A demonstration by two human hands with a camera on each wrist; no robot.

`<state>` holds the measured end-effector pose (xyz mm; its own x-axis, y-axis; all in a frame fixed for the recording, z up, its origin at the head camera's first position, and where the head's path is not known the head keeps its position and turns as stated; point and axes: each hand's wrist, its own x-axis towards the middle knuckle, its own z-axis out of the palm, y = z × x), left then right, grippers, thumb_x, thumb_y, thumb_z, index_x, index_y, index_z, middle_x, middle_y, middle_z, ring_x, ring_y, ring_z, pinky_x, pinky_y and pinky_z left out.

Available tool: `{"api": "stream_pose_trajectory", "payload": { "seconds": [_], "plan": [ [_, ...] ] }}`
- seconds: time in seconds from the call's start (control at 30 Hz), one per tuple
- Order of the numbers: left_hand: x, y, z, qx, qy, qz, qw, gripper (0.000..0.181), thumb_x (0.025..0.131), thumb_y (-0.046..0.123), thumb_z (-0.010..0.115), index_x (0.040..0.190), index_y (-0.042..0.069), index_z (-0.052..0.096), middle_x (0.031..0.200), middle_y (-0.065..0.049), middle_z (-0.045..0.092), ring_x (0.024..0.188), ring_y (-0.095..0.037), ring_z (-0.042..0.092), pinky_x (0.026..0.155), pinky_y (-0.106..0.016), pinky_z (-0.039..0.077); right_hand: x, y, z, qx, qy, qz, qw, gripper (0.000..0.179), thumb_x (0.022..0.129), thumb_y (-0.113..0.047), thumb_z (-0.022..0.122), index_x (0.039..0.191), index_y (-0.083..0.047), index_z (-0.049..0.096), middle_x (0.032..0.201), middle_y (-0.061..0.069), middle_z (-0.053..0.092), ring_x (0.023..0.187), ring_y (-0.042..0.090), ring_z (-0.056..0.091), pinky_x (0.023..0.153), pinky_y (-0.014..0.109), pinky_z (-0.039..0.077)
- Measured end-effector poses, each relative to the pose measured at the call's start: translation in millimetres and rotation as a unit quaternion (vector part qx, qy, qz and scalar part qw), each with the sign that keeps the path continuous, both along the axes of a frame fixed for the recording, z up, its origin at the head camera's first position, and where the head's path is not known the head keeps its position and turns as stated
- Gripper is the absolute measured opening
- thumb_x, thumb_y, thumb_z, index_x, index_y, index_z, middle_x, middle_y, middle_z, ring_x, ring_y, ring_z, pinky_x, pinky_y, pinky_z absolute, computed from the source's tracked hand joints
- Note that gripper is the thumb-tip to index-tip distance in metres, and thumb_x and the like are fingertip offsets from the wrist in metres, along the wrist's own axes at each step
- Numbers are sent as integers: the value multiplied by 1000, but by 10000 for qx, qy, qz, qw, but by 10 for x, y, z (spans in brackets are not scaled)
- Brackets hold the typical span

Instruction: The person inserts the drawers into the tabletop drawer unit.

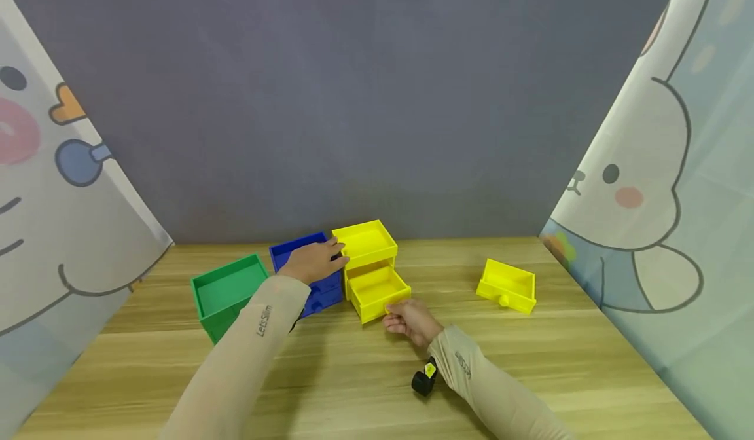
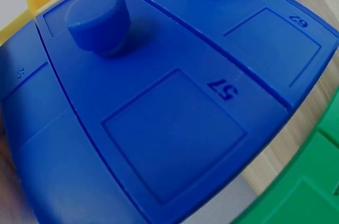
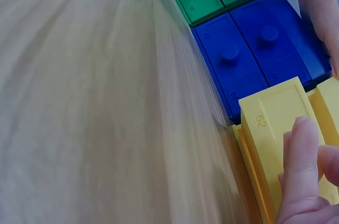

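On the wooden table (image 1: 353, 374), just beside the blue drawer unit (image 1: 323, 294), the yellow drawer unit (image 1: 372, 255) is faced toward the person and slightly rightward, its upper left edge touched by the left hand (image 1: 312, 262), whose fingers are loosely extended with nothing gripped. Below, its lower drawer (image 1: 375, 307) is set partway out in that direction, the front's long axis laid crosswise, right end farther back. That front is pinched by the right hand (image 1: 413, 322), fingers curled.
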<state>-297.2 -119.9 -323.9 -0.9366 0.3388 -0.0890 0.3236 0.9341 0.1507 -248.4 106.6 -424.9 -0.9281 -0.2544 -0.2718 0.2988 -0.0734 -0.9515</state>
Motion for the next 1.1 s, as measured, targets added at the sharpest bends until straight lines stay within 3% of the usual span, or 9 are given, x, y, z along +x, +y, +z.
{"api": "stream_pose_trajectory", "payload": {
  "seconds": [0.13, 0.43, 0.57, 0.67, 0.73, 0.93, 1.1],
  "plan": [
    [-2, 14, 4, -51, -9, 25, 10000, 55, 101, 43, 44, 146, 11, 42, 152, -11, 33, 113, -34, 58, 86, -46, 50, -4, -24, -15, 6, -11, -64, 10000, 12, 95, 0, 51, 98, 11, 54, 67, 5, 62, 56, 7, 61, 56, 18, 52],
    [-3, 14, -20, -7, -64, 13, 10000, 55, 101, 43, 44, 147, 12, 42, 153, -12, 33, 119, -35, 54, 92, -49, 47, -58, -71, -73, 38, -134, -72, 9999, 12, 95, 1, 51, 99, 12, 54, 66, 5, 62, 56, 7, 61, 56, 18, 52],
    [-8, 4, -14, 48, -66, 31, 10000, 55, 101, 43, 44, 147, 11, 42, 153, -12, 32, 94, -30, 65, 80, -45, 52, -112, -73, -85, 28, -252, -76, 9997, 10, 94, 2, 51, 98, 11, 55, 67, 6, 62, 56, 8, 62, 57, 19, 53],
    [-15, -1, -9, 53, -88, 52, 9999, 55, 101, 43, 44, 147, 11, 41, 153, -12, 31, 73, -25, 64, 74, -43, 52, -145, -81, -91, 18, -285, -87, 9996, 9, 93, 2, 52, 97, 10, 55, 68, 7, 63, 57, 9, 62, 58, 20, 53],
    [-18, 1, -7, 49, -96, 44, 9999, 56, 101, 43, 44, 147, 11, 41, 153, -12, 31, 72, -24, 63, 76, -43, 52, -157, -90, -96, 10, -308, -115, 9995, 10, 93, 3, 53, 98, 11, 55, 68, 7, 63, 57, 9, 63, 58, 20, 54],
    [-22, 4, -27, -12, -131, 34, 9999, 56, 101, 45, 42, 147, 13, 41, 154, -10, 31, 109, -32, 60, 90, -48, 48, -173, -131, -104, -31, -363, -253, 9990, 14, 93, 4, 53, 103, 14, 55, 67, 8, 63, 56, 10, 63, 59, 21, 54],
    [-19, -1, -19, -10, -82, 61, 9999, 56, 101, 44, 42, 147, 12, 41, 154, -11, 31, 118, -35, 54, 94, -49, 45, -202, -172, -86, -51, -360, -329, 9988, 15, 93, 4, 53, 103, 15, 55, 68, 8, 62, 56, 10, 62, 59, 21, 54]
  ]
}}
